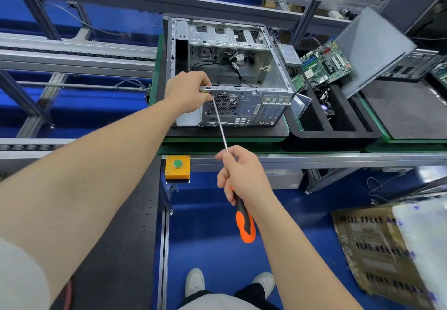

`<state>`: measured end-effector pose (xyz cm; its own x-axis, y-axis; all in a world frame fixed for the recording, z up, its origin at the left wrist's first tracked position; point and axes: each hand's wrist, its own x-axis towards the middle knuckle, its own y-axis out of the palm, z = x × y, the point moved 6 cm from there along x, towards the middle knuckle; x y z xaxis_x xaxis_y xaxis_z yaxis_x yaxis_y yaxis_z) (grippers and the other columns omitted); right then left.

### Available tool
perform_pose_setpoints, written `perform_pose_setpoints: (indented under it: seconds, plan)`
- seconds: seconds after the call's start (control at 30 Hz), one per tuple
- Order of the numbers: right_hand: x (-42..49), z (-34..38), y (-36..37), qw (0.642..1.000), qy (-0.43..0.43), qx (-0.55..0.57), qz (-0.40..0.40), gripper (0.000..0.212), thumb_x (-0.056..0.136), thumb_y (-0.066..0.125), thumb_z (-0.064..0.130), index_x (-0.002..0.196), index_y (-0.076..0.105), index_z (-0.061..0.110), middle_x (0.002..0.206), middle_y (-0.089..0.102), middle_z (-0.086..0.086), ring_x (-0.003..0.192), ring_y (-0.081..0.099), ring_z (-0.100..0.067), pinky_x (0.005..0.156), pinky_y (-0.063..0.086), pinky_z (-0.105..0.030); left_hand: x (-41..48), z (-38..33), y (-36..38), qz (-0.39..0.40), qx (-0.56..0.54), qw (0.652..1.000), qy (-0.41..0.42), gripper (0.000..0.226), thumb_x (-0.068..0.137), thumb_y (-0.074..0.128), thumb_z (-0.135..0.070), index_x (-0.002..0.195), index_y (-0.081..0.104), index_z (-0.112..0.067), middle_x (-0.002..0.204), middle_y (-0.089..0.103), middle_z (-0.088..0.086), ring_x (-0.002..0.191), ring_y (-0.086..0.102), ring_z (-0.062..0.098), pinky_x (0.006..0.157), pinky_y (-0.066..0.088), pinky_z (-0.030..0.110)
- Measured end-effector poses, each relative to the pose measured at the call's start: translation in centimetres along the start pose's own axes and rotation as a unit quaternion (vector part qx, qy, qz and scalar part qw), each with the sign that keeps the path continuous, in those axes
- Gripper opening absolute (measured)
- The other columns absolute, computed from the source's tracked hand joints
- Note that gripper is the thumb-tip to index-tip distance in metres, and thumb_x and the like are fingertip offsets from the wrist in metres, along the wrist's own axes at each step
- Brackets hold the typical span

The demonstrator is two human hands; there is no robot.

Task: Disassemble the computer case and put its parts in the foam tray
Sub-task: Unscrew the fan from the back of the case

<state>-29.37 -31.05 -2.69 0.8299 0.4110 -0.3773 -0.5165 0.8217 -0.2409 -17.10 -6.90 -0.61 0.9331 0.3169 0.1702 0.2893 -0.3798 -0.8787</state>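
Your right hand (242,174) is curled tight around the orange-and-black screwdriver (245,225), near where the handle joins the shaft. The tip meets the top left corner of the computer case (242,106) back panel. Right beside the tip, your left hand (187,94) grips the case's near top edge, fingers hooked over the rim. The case sits open-side up on the counter (217,149). Just to its right lies the black foam tray (338,133), with a green circuit board (326,64) at its far end.
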Motion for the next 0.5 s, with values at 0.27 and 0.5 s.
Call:
perform_pose_setpoints:
  seconds: [0.27,0.5]
  plan:
    - [0.3,0.7,-1.2,0.868,-0.068,-0.458,-0.181,0.015,0.109,0.044,0.016,0.097,0.037,0.019,0.07,0.045,-0.003,0.058,0.038,-0.019,0.048,0.022,-0.035,0.0,0.0,0.1,-0.004,0.001,1.0,0.002,0.021,0.087,0.076,-0.049,0.093,0.057,-0.041,0.074,0.057,-0.02,0.089,0.058,0.017,0.074,0.04,0.033]
    - [0.9,-0.7,-1.3,0.998,-0.021,-0.044,0.032,0.02,0.112,0.044,0.032,0.115,0.061,0.024,0.076,0.077,-0.008,0.044,0.053,-0.022,0.04,0.043,-0.028,0.0,0.0,0.1,-0.008,0.002,1.0,-0.002,0.019,0.088,0.075,-0.047,0.094,0.058,-0.04,0.083,0.062,-0.015,0.09,0.053,0.017,0.073,0.037,0.033]
